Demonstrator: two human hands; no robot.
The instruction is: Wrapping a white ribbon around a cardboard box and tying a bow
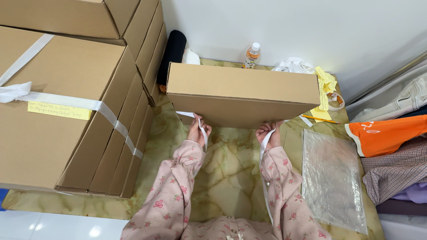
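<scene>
A flat brown cardboard box [240, 91] sits on the marbled green-and-cream tabletop [227, 169] in front of me. My left hand [196, 130] is at the box's near lower edge on the left, fingers closed on a white strap [203, 129] that runs out from under the box. My right hand [269, 133] is at the near edge further right, closed on another length of white strap [263, 153] that trails down past my sleeve. Both sleeves are pink with a flower print.
Stacked cardboard boxes [66, 102], one tied with white strap and bearing a yellow note, fill the left. A clear plastic bag [333, 178], pencil [319, 118], tape roll [336, 101], yellow notes, a bottle [251, 55] and folded clothes [391, 146] lie to the right.
</scene>
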